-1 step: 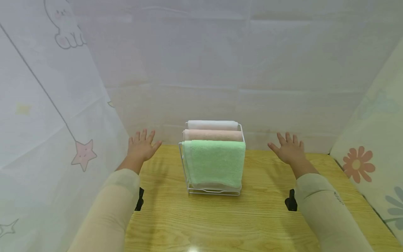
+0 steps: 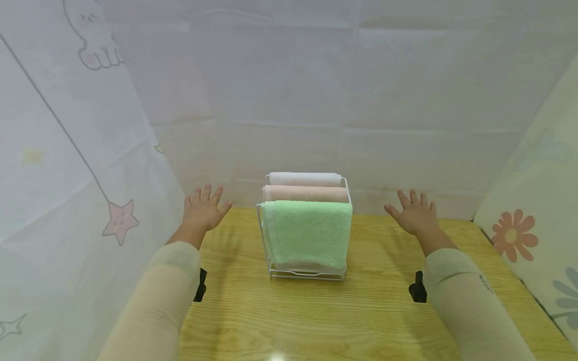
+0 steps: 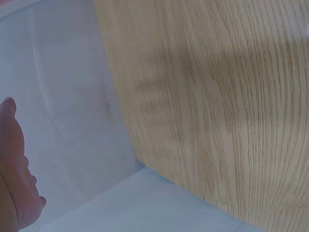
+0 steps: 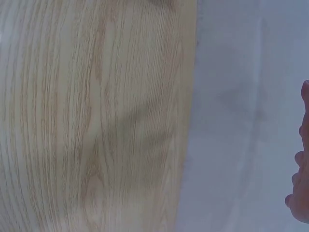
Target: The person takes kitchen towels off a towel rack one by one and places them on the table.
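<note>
A white wire rack stands on the wooden table in the head view. Three folded towels hang in it: green in front, pale pink behind it, and white at the back. To the left of the rack, my left hand hovers with its fingers spread, touching nothing. My right hand is held the same way on the other side, apart from the rack. Each wrist view catches only part of its hand, at the left edge and right edge, without the towels.
The wood-grain table runs back to a pale hanging sheet. Printed sheets also close in both sides, with a pink star on the left and a red flower on the right. Black wrist mounts jut inward from the sleeves.
</note>
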`<state>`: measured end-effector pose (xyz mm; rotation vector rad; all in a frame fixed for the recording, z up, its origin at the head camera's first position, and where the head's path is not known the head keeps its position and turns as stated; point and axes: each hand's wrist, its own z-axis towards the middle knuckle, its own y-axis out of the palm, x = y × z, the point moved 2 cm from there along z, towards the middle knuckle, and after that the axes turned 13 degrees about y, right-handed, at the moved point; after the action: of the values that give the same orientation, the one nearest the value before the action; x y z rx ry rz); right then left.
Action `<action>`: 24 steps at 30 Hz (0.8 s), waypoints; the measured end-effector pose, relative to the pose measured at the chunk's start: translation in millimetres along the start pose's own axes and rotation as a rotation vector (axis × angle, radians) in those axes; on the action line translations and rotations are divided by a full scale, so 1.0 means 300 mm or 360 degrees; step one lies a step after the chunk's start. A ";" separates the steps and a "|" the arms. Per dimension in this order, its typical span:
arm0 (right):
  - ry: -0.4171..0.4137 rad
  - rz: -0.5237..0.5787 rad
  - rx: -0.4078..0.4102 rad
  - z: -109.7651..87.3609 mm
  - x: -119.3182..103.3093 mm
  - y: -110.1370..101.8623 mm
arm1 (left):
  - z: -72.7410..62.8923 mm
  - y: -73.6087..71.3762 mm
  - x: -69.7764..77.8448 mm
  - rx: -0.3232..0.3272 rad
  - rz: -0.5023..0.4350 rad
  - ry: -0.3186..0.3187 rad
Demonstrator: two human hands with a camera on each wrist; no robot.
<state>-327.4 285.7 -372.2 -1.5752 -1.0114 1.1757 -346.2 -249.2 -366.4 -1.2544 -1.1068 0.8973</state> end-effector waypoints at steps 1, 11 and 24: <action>0.0001 0.0003 -0.0004 0.000 0.000 -0.001 | 0.001 -0.001 0.000 -0.0003 0.0001 0.0000; -0.0041 0.0012 0.0040 -0.005 -0.018 -0.008 | -0.015 0.007 -0.003 -0.0023 -0.0036 -0.0004; -0.0305 0.0283 0.0253 -0.066 -0.137 -0.088 | -0.084 0.131 0.029 0.0194 -0.0207 0.0219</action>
<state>-319.5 250.2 -334.3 -1.4702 -0.8874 1.5158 -317.3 -242.4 -403.5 -1.1140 -0.9976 0.7574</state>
